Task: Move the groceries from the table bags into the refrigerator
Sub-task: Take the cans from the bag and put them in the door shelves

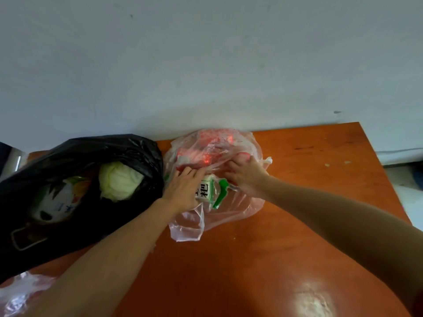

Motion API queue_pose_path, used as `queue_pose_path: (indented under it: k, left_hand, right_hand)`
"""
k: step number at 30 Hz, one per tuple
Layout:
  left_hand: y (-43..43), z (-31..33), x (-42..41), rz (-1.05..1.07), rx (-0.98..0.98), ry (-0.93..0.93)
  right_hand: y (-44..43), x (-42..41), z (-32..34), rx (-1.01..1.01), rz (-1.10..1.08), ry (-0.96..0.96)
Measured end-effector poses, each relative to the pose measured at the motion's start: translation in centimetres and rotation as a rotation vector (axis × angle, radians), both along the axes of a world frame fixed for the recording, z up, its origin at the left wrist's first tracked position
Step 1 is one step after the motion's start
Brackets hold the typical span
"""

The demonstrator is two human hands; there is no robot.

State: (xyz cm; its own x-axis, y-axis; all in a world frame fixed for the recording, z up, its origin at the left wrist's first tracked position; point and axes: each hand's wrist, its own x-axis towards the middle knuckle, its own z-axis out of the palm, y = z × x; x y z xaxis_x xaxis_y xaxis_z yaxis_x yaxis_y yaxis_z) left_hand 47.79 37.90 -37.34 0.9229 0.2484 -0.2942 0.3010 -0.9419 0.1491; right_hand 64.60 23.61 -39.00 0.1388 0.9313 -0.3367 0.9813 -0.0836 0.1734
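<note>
Forearms, green-white packet between hands

The light is dim and soft. A bright white shine sits on the worktop near the bottom — glare from above. The black bag is very dark inside. Edges bend and look blurry.

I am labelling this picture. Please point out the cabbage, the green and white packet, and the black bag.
cabbage [120, 180]: head view, middle of its pale leaves.
green and white packet [209, 191]: head view, its printed white face.
black bag [128, 147]: head view, upper rim fold.
</note>
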Motion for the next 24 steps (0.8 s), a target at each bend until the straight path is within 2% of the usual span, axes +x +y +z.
queue_pose_path:
  k: [3, 6, 10, 15, 19, 24]
  left_hand:
    - [-0.2, 0.3, -1.2, -0.018, -0.013, -0.062]
    - [-0.4, 0.8, -2.7, -0.010, -0.047, -0.107]
    - [0.0, 2.9, -3.9, 0.085, -0.093, -0.219]
    - [-0.6, 7.6, -4.2, 0.198, -0.096, -0.351]
    - [-0.7, 11.7, -4.2, 0.218, -0.183, -0.528]
    - [-1.5, 15.3, -4.3, 0.172, -0.246, -0.559]
  right_hand:
    - [0.1, -1.1, -0.7, -0.030, -0.076, -0.061]
    - [-0.2, -1.7, -0.4, 0.036, -0.079, -0.056]
    - [-0.9, -2.2, 2.4, 0.219, -0.259, 0.098]
    - [-2.0, -4.4, 7.4, 0.494, -0.628, 0.498]
    - [-3.4, -6.3, 10.6, 0.636, -0.756, 0.560]
    - [-5.6, -7.2, 14.8, 0.792, -0.904, 0.655]
